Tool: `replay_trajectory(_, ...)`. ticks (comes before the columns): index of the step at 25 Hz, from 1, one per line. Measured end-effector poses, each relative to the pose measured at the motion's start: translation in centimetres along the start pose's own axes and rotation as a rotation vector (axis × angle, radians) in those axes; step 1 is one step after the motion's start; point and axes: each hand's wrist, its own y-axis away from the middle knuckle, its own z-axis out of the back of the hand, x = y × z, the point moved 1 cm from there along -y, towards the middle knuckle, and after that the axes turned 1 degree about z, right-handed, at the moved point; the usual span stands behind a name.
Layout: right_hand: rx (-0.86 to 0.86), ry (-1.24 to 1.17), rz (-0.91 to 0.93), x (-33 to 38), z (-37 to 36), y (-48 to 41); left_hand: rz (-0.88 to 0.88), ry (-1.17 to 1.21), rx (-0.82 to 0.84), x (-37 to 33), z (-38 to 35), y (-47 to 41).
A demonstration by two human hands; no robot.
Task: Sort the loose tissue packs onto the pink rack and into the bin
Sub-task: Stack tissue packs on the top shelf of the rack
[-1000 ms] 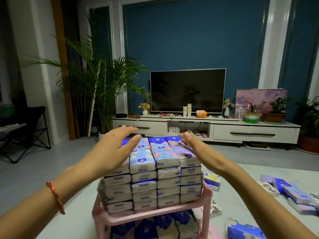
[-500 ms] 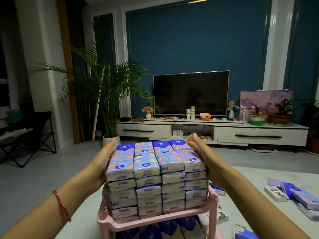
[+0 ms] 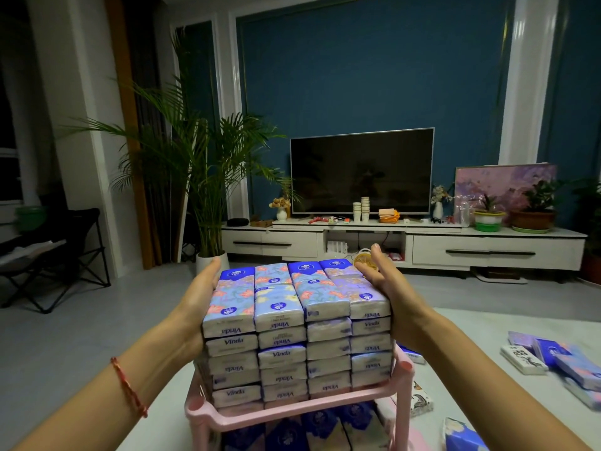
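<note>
This is a home living room: a flat-screen television [image 3: 362, 170] stands on a long white media cabinet [image 3: 403, 242] against a blue wall, beside a tall potted palm [image 3: 198, 177], smaller houseplants [image 3: 536, 203] and a folding chair [image 3: 61, 252].

Left grip [image 3: 197, 302], right grip [image 3: 392, 289], fingers straight, palms facing inward

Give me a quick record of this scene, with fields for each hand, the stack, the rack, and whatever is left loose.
left hand: flat against the stack's left side, fingers straight
right hand: flat against the stack's right side, fingers straight
tissue stack: four columns across, several layers high, on the rack's top shelf
pink rack: holds the stack on top
lower packs: on the shelf beneath
loose packs: several on the floor, right of the rack
</note>
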Motion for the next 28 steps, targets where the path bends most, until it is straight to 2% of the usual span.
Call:
replay_trajectory(12,-0.023,0.006,0.046,-0.3,-0.6,-0.2,0.04,0.129,0.019,0.0,-0.7,0.2)
replay_trajectory(16,0.022,0.007,0.038,-0.3,-0.8,-0.2,0.053,0.147,0.018,-0.1,-0.3,-0.1)
replay_trajectory(19,0.019,-0.001,0.081,0.1,-0.4,0.2,-0.001,0.152,-0.094,-0.2,0.1,-0.4)
replay_trajectory(22,-0.027,0.006,0.164,0.8,0.9,1.0,-0.214,-0.002,-0.251,0.1,0.1,0.1)
replay_trajectory(25,-0.054,0.072,0.186,1.9,2.8,2.4,-0.662,-0.276,-0.395,0.2,-0.8,2.5)
replay_trajectory(28,-0.054,0.153,0.146,2.1,4.5,4.5,-1.113,-0.524,-0.291,2.1,-2.9,5.8)
